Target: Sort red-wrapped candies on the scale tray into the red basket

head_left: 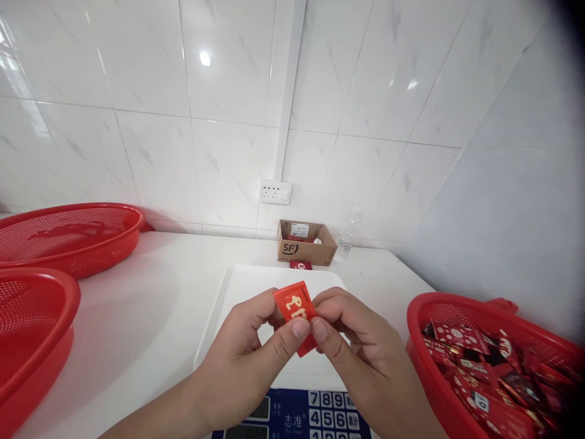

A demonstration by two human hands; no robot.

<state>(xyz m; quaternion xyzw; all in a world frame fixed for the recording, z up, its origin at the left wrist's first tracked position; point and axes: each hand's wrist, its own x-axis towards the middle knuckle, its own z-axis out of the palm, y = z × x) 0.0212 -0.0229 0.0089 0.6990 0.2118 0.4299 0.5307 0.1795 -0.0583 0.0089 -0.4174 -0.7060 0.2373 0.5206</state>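
1. Both hands pinch one small red sachet [295, 309] above the white pan [237, 292] of an electronic scale [301, 414]: the left hand [249, 360] grips it between thumb and forefinger, and the right hand [361, 347] clamps the opposite side the same way.
2. The risk as judged: the thumbs meet low on the slick wrapper, so a hard pull could tear it unevenly or let it slip onto the pan.
3. At the bench's right edge a red mesh basket [457, 311] holds many similar packets, near enough for an elbow to jostle.
4. Two more red baskets [73, 235] sit along the left edge.
5. At the back edge stands a small cardboard box [305, 244], a clear bottle [348, 235] beside it, under a wall socket [275, 192].
6. White glossy tiled walls meet in a corner.
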